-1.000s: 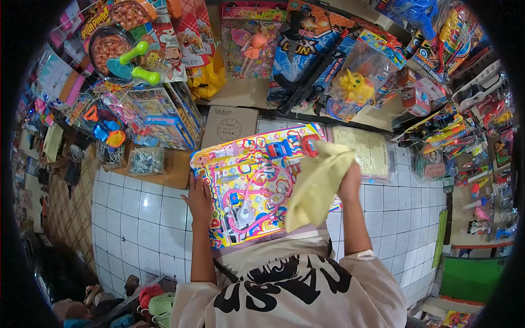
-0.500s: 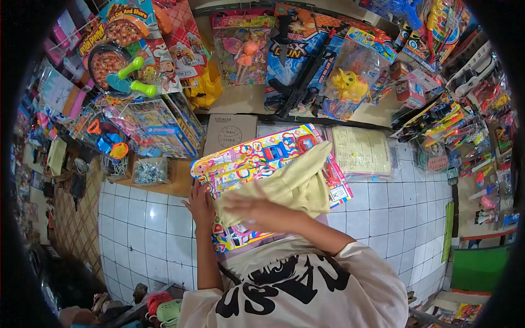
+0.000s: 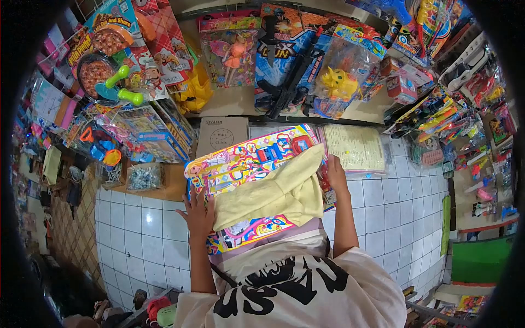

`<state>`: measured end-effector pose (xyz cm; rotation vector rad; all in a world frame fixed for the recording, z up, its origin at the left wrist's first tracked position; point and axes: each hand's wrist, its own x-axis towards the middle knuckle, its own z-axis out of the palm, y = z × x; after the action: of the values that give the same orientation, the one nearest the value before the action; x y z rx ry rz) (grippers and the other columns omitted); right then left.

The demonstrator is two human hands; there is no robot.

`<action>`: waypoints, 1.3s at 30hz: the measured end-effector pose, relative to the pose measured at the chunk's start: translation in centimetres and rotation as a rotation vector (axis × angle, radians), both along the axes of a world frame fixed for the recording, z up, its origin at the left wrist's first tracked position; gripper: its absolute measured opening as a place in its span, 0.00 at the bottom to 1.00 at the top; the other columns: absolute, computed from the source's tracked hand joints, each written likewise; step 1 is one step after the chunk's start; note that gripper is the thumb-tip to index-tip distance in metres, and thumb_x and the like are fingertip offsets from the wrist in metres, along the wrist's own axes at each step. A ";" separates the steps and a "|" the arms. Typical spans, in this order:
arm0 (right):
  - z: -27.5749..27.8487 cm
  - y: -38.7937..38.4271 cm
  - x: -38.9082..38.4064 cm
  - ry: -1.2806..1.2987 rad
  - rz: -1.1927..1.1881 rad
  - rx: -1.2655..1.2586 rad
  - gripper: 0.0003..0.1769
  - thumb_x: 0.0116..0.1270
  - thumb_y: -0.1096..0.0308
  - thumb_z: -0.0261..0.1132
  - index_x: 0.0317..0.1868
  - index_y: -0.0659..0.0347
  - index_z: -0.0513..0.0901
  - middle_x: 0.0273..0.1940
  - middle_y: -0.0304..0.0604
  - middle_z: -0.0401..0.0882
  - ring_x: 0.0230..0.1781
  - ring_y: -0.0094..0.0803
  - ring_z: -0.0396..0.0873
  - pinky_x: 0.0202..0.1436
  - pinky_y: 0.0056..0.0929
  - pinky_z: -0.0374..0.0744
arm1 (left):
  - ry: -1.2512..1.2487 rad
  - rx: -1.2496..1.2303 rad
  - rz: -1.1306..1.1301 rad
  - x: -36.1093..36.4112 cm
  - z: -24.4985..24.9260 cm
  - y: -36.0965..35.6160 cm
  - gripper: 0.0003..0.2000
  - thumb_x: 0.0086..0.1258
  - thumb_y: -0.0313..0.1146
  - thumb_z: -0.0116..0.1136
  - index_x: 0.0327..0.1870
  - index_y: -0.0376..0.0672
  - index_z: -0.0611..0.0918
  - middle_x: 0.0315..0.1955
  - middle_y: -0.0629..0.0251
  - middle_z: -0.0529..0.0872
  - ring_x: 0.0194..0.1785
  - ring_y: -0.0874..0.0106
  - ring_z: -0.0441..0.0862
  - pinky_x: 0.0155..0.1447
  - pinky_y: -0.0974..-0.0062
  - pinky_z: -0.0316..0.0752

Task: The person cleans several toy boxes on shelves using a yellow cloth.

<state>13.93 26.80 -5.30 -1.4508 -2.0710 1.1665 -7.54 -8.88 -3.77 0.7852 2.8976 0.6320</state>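
Right grip, closure unclear, now off cloth, at toy card edge; left hand spread wide.

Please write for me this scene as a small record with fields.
left hand: fingers spread, at left edge of the toy card
right hand: at the card's right edge
cloth: pale yellow, creased, lying across the card
beyond card: wall clock box
right of card: papers in clear plastic
at back: packaged doll, black toy gun

Colourful toy set, one, between two hands: left, right. Yellow cloth, one, rumpled, on top. Wall clock box, one, beyond.
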 end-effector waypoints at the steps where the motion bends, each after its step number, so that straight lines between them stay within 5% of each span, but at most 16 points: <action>1: 0.0 -0.1 0.2 0.002 -0.051 0.007 0.32 0.72 0.45 0.41 0.57 0.67 0.72 0.50 0.66 0.75 0.54 0.58 0.73 0.57 0.42 0.70 | -0.027 0.044 -0.026 -0.3 -0.7 -0.7 0.20 0.70 0.45 0.48 0.63 0.55 0.71 0.69 0.61 0.60 0.70 0.48 0.55 0.65 0.30 0.39; 2: -1.4 0.3 0.7 0.079 0.014 0.085 0.24 0.73 0.53 0.46 0.52 0.67 0.73 0.44 0.59 0.79 0.46 0.44 0.77 0.51 0.33 0.73 | -0.051 0.091 -0.053 -0.8 -1.3 -1.4 0.21 0.70 0.45 0.48 0.63 0.55 0.71 0.70 0.61 0.60 0.70 0.48 0.55 0.65 0.30 0.40; 6: -1.1 -3.3 1.5 0.157 0.175 0.179 0.10 0.67 0.74 0.56 0.47 0.64 0.69 0.34 0.49 0.76 0.33 0.33 0.77 0.37 0.30 0.76 | -0.084 0.128 -0.157 -4.0 -1.9 -5.1 0.21 0.71 0.44 0.46 0.64 0.55 0.70 0.70 0.62 0.60 0.67 0.46 0.60 0.65 0.32 0.44; 9: -1.6 -7.3 1.1 0.271 0.182 0.211 0.13 0.66 0.76 0.57 0.51 0.63 0.69 0.35 0.46 0.76 0.32 0.31 0.77 0.36 0.28 0.75 | -0.016 -0.360 0.000 -4.2 2.0 -5.3 0.18 0.70 0.44 0.48 0.59 0.51 0.73 0.66 0.58 0.67 0.64 0.48 0.65 0.66 0.46 0.53; 12: -0.9 -9.8 0.2 0.285 0.129 0.138 0.16 0.66 0.78 0.58 0.53 0.62 0.68 0.37 0.44 0.75 0.31 0.29 0.76 0.34 0.26 0.75 | 0.181 -0.053 -0.186 -4.2 3.0 -2.5 0.18 0.68 0.39 0.54 0.57 0.47 0.75 0.59 0.57 0.74 0.61 0.53 0.69 0.65 0.49 0.57; 13: -0.6 -10.0 0.0 0.288 0.132 0.125 0.16 0.66 0.78 0.57 0.54 0.63 0.67 0.37 0.47 0.76 0.33 0.32 0.77 0.35 0.28 0.75 | 0.232 0.291 -0.308 -2.6 4.5 0.8 0.17 0.64 0.34 0.59 0.54 0.44 0.76 0.52 0.55 0.78 0.57 0.55 0.73 0.63 0.56 0.62; 14: -0.4 -10.1 -0.3 0.293 0.134 0.114 0.16 0.66 0.78 0.56 0.54 0.63 0.67 0.37 0.50 0.76 0.34 0.36 0.78 0.37 0.30 0.76 | 0.058 0.440 -0.339 -0.8 5.5 3.9 0.18 0.62 0.32 0.62 0.53 0.42 0.77 0.50 0.53 0.79 0.55 0.56 0.74 0.61 0.59 0.64; 15: -0.2 -10.1 -0.5 0.298 0.135 0.105 0.17 0.66 0.78 0.55 0.55 0.63 0.66 0.38 0.52 0.77 0.35 0.39 0.79 0.38 0.32 0.77 | 0.035 0.424 -0.408 1.2 6.6 7.2 0.20 0.60 0.34 0.63 0.54 0.40 0.76 0.48 0.53 0.79 0.53 0.56 0.75 0.58 0.63 0.68; 18: -0.1 -9.9 -0.8 0.323 0.167 0.102 0.16 0.66 0.78 0.55 0.54 0.64 0.67 0.38 0.52 0.78 0.35 0.38 0.80 0.38 0.32 0.77 | -0.013 0.199 -0.457 4.7 4.7 13.1 0.28 0.60 0.51 0.60 0.58 0.43 0.75 0.47 0.56 0.80 0.54 0.58 0.74 0.67 0.49 0.50; 23: 0.4 -9.4 -0.7 0.272 0.182 0.140 0.15 0.67 0.77 0.55 0.53 0.64 0.67 0.37 0.52 0.79 0.32 0.39 0.81 0.35 0.31 0.78 | -0.156 0.325 -0.612 3.0 4.0 14.7 0.13 0.64 0.42 0.59 0.39 0.41 0.83 0.37 0.59 0.83 0.46 0.61 0.79 0.60 0.56 0.61; 24: 0.8 -9.2 -0.5 0.221 0.177 0.022 0.16 0.68 0.72 0.55 0.55 0.64 0.68 0.45 0.55 0.78 0.41 0.43 0.80 0.43 0.37 0.76 | -0.161 0.400 -0.554 2.6 5.0 14.4 0.12 0.64 0.39 0.58 0.38 0.40 0.83 0.37 0.58 0.83 0.45 0.60 0.79 0.58 0.59 0.64; 27: 0.3 -8.9 -1.0 0.058 0.273 0.535 0.21 0.69 0.64 0.54 0.60 0.62 0.67 0.59 0.58 0.70 0.56 0.47 0.71 0.59 0.48 0.66 | -0.180 0.607 -0.383 1.6 6.9 12.6 0.09 0.65 0.32 0.57 0.41 0.38 0.82 0.36 0.55 0.83 0.43 0.57 0.79 0.52 0.63 0.70; 28: 2.7 -9.5 -1.1 0.017 0.376 0.377 0.27 0.70 0.56 0.52 0.65 0.61 0.65 0.69 0.57 0.55 0.70 0.50 0.54 0.68 0.59 0.46 | -0.185 0.638 -0.324 1.4 7.5 11.7 0.10 0.65 0.32 0.57 0.43 0.38 0.81 0.37 0.54 0.82 0.44 0.56 0.78 0.52 0.61 0.69; 35: 3.0 -12.6 -3.6 -0.261 0.623 0.442 0.29 0.72 0.53 0.45 0.69 0.59 0.61 0.73 0.48 0.49 0.75 0.42 0.43 0.68 0.67 0.34 | 0.281 0.103 -0.103 0.4 4.2 10.1 0.27 0.68 0.37 0.53 0.64 0.33 0.64 0.60 0.39 0.66 0.65 0.47 0.62 0.68 0.50 0.55; 36: 3.0 -12.6 -3.6 -0.221 0.598 0.420 0.28 0.73 0.53 0.44 0.67 0.59 0.63 0.73 0.46 0.50 0.75 0.39 0.44 0.69 0.66 0.36 | 0.155 0.134 -0.135 0.5 4.2 10.3 0.32 0.69 0.42 0.51 0.67 0.30 0.58 0.65 0.39 0.59 0.70 0.47 0.54 0.71 0.46 0.45; 39: 3.1 -12.6 -3.3 -0.173 0.553 0.296 0.27 0.73 0.53 0.43 0.65 0.59 0.67 0.72 0.45 0.51 0.75 0.37 0.46 0.70 0.63 0.38 | 0.097 0.084 -0.258 2.3 4.3 11.8 0.34 0.69 0.46 0.48 0.67 0.28 0.57 0.66 0.39 0.58 0.71 0.47 0.52 0.72 0.47 0.42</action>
<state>10.60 14.23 -2.18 -0.8920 -2.7343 0.8704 -5.24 2.88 0.55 1.2073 2.7979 0.7077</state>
